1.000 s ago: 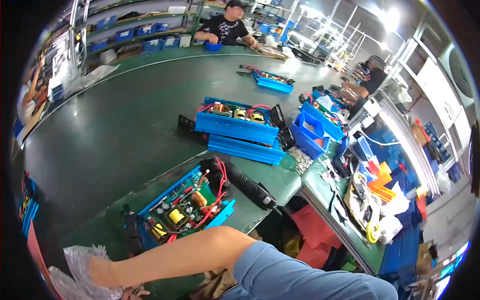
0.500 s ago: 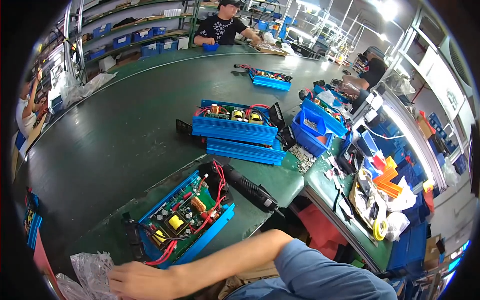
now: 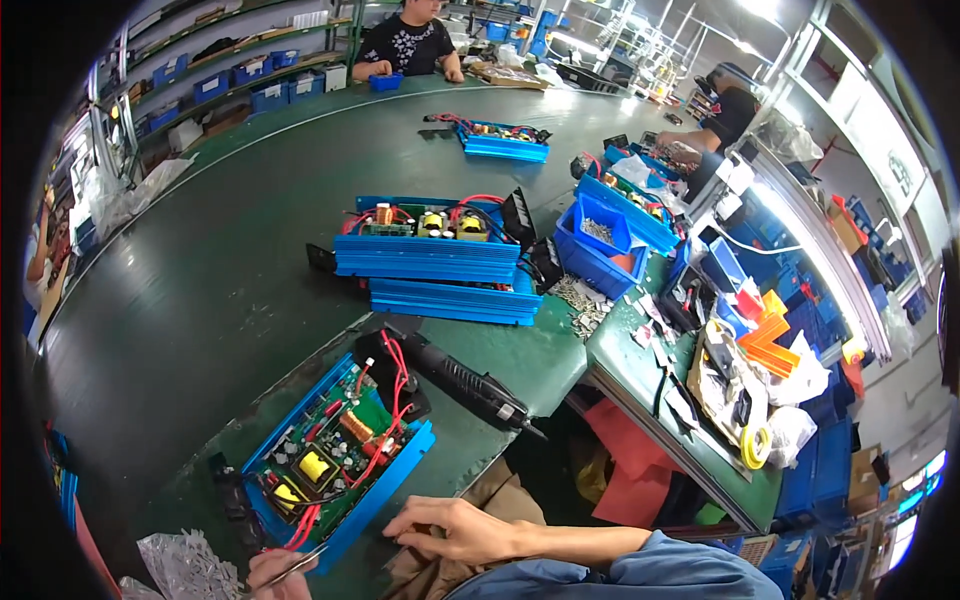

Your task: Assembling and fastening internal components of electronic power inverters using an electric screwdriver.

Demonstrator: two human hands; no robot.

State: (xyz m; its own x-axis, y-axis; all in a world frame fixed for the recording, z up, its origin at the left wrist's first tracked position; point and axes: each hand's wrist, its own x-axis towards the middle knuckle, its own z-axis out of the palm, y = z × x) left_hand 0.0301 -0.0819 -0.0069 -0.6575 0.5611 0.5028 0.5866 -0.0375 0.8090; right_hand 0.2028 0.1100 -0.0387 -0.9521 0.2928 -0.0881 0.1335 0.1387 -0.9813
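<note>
left of the open circuit unit (image 3: pixel 335 465), the tabletop (image 3: pixel 170 290) is bare, leaving a hand a wide way in. beyond it, two blue housings (image 3: pixel 430 260) bar the way. right of it, a bare strip stays passable, bounded by the black screwdriver (image 3: pixel 465 375) and, nearer, the right hand (image 3: pixel 455 530). at its near end, the left hand (image 3: pixel 278 575), metal tool (image 3: pixel 303 562) and clear plastic bag (image 3: pixel 190 565) crowd the approach.
</note>
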